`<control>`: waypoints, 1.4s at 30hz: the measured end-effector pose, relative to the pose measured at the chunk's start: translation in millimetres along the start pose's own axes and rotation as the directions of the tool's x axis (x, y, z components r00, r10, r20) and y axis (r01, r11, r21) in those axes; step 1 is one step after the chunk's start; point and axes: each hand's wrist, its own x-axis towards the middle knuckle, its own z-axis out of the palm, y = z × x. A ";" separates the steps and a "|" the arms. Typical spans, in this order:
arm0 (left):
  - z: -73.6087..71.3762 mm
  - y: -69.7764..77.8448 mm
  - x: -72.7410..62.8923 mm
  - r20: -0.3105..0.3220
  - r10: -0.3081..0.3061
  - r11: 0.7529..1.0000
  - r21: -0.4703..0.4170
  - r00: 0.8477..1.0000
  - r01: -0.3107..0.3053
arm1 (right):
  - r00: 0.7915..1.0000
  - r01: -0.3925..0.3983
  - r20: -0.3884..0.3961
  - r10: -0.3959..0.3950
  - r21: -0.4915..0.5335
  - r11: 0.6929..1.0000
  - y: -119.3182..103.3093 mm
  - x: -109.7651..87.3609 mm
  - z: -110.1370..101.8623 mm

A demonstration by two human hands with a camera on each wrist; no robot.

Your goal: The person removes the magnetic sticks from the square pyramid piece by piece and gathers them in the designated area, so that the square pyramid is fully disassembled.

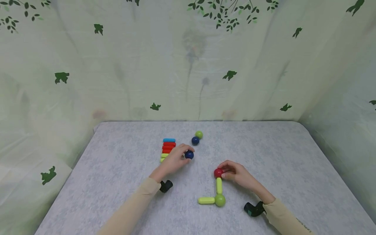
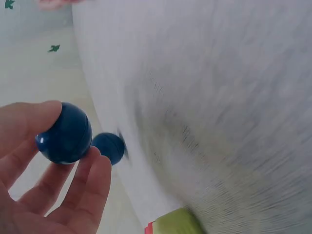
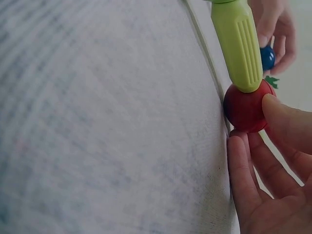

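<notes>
Between thumb and fingers, my left hand pinches a dark blue ball, which the left wrist view shows held up off the table. My right hand grips a red ball. That ball touches one end of a yellow-green rod; the rod's other end meets a green ball. A second yellow-green rod runs left from the green ball, so the pieces make an L. In the right wrist view the ribbed rod sits against the red ball.
Another dark blue ball and a green ball lie farther back. Left of them is a row of rods: a blue one, red ones and yellow-green ones, partly behind my left hand. A patterned curtain hangs behind the table.
</notes>
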 end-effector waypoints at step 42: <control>4.4 -33.2 84.1 -0.100 -0.227 0.974 -0.020 0.969 0.226 | 1.000 -0.015 0.003 0.015 -0.007 1.000 1.2 0.4 0.5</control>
